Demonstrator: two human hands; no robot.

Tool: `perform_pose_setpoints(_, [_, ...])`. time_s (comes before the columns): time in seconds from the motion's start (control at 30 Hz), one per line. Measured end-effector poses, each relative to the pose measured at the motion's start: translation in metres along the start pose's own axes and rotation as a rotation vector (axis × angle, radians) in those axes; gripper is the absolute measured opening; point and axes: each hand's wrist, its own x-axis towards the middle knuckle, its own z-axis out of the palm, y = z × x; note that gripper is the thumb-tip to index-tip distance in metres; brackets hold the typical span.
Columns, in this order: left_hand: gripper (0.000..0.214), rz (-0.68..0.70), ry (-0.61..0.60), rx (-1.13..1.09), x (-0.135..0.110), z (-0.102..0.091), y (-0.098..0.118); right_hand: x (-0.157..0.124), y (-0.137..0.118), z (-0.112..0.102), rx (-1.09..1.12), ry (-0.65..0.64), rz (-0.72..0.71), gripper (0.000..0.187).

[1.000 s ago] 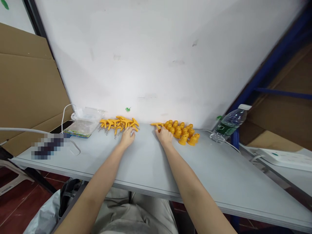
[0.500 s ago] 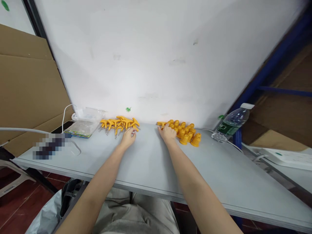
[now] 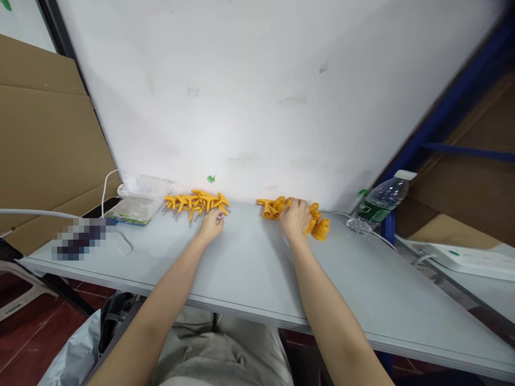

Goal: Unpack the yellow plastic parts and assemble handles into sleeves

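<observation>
At the right end of a pile of yellow T-handles with metal spiral screws [image 3: 197, 202], my left hand [image 3: 212, 225] rests on the table. Its fingers are loosely curled and apart, and I see nothing held in them. My right hand [image 3: 295, 216] reaches down over a cluster of yellow tapered cups [image 3: 321, 229], fingers bent around one in the middle; the fingertips are partly hidden. Left of this hand, a few cups [image 3: 267, 213] lie tipped with their openings towards me. A yellow T-handle [image 3: 263, 202] lies behind them.
A water bottle [image 3: 380, 203] leans at the right, near a white cable and a white power strip [image 3: 470, 260]. On the left are clear plastic bags [image 3: 139, 206], a pixelated dark object [image 3: 80, 239] and a cardboard box [image 3: 44, 139]. A white panel [image 3: 249, 107] stands behind the table [image 3: 245, 268].
My right hand has moved right, from the left edge of the cups onto their middle. Cups at the left now lie tipped over. My left hand stays in place.
</observation>
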Motion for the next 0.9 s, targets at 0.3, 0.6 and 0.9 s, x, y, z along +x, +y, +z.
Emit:
perform_pose_setpoints(0.3, [0.019,0.032,0.008,-0.013,0.000,0.000,-0.001,0.016,0.029,-0.013,-0.154,-0.074,0.229,0.048])
perform_pose_setpoints(0.6, [0.019,-0.019,0.064,0.024,0.000,0.000,-0.006,0.014,0.035,-0.006,-0.120,-0.409,0.229,0.042])
perform_pose_setpoints(0.9, [0.019,-0.135,0.118,0.070,0.001,0.000,-0.010,-0.022,-0.019,0.038,0.401,-0.379,-0.221,0.017])
